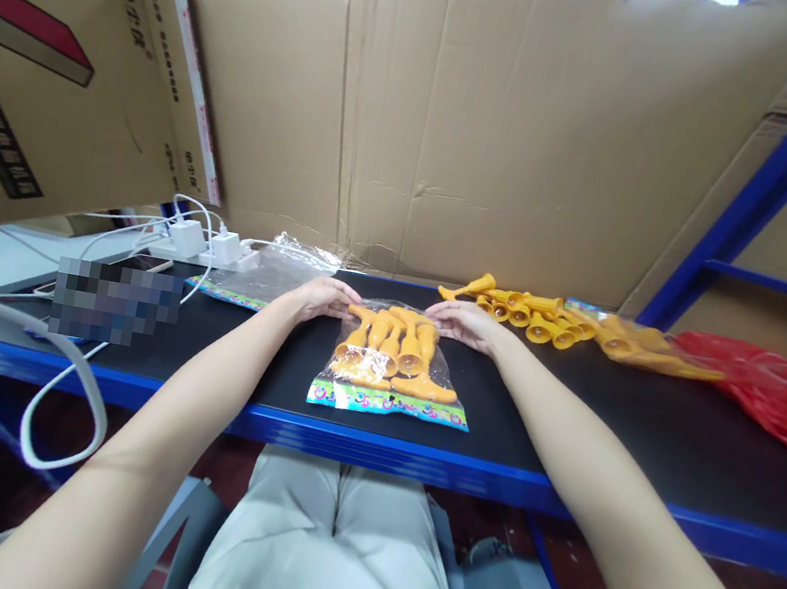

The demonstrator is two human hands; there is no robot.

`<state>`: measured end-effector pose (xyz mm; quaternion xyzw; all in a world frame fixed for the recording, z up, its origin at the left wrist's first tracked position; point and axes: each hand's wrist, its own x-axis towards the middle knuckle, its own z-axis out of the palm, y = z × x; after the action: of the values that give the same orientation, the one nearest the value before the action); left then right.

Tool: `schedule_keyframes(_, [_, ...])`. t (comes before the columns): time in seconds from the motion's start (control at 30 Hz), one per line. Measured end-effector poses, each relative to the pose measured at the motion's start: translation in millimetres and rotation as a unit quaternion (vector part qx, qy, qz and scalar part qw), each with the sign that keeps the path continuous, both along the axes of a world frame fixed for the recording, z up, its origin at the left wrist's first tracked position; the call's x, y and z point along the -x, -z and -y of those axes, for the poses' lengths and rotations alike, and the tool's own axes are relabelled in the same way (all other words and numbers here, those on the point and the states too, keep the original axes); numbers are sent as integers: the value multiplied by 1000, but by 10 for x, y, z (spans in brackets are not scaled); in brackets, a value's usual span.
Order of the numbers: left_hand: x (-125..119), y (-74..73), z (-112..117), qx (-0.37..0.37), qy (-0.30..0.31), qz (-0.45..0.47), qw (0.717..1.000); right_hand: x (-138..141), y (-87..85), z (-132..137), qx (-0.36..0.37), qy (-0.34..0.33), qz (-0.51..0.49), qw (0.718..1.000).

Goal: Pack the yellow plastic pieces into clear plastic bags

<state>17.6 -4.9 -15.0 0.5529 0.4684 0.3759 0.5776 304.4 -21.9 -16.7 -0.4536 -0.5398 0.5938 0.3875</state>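
Observation:
A clear plastic bag (pixel 393 361) with a colourful printed strip along its near edge lies on the black shelf top (pixel 644 430) in front of me. It holds several orange trumpet-shaped plastic toys. My left hand (pixel 321 298) rests at the bag's far left corner, fingers pinched on the bag's far edge. At the far right corner my right hand (pixel 463 322) does the same, fingers pressed on that edge.
Loose orange toys (pixel 524 309) lie at the back right, beside another filled bag (pixel 639 345) and a red plastic bag (pixel 778 398). Empty clear bags (pixel 268 270), white chargers (pixel 208 245) and cables sit at the left. Cardboard walls the back; blue posts stand at the right.

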Motion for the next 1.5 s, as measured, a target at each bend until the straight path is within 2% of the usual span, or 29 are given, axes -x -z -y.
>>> schedule_keyframes(0.13, [-44, 18, 6, -44, -15, -32, 998, 47, 32, -13, -23, 10, 0, 1000])
schedule_keyframes(0.2, [-83, 20, 12, -98, -15, -73, 992, 75, 46, -22, -45, 16, 16, 999])
schedule_keyframes(0.27, [-109, 16, 20, -181, -18, -144, 973, 106, 41, -20, -70, 21, 40, 997])
schedule_keyframes(0.3, [-114, 12, 25, -235, -18, -189, 953, 122, 29, -12, -80, 21, 53, 995])
schedule_keyframes(0.37, [-113, -1, 38, -353, -19, -275, 894, 153, -17, 19, -93, 14, 78, 992])
schedule_keyframes(0.47, [-107, -19, 58, -479, -12, -342, 808, 196, -116, 80, -131, -16, 165, 977])
schedule_keyframes(0.57, [-118, -21, 63, -533, -9, -354, 768, 248, -215, 103, -197, -47, 312, 928])
schedule_keyframes(0.63, [-130, -15, 59, -555, -12, -353, 753, 295, -273, 74, -212, -51, 363, 906])
schedule_keyframes(0.77, [-142, -11, 64, -590, -23, -340, 732, 408, -388, -54, -184, -64, 315, 929])
schedule_keyframes(0.87, [-153, -22, 93, -606, -37, -327, 724, 505, -456, -133, -112, -151, 252, 949])
schedule_keyframes(0.97, [-168, -32, 128, -615, -40, -318, 721, 621, -468, -167, -19, -260, 182, 948])
schedule_keyframes(1.07, [-182, -44, 161, -616, -42, -321, 718, 699, -428, -174, 37, -291, 156, 943])
schedule_keyframes(1.17, [-192, -76, 192, -615, -81, -299, 725, 631, -397, -159, 45, -251, 123, 959])
schedule_keyframes(1.27, [-182, -106, 191, -611, -137, -249, 739, 370, -428, -99, 37, -165, 53, 984])
schedule_keyframes(1.4, [-136, -90, 128, -599, -142, -245, 749, -156, -538, 98, 9, 6, -31, 999])
schedule_keyframes(1.5, [-123, -61, 98, -586, -131, -256, 758, -600, -588, 325, -72, 153, 26, 985])
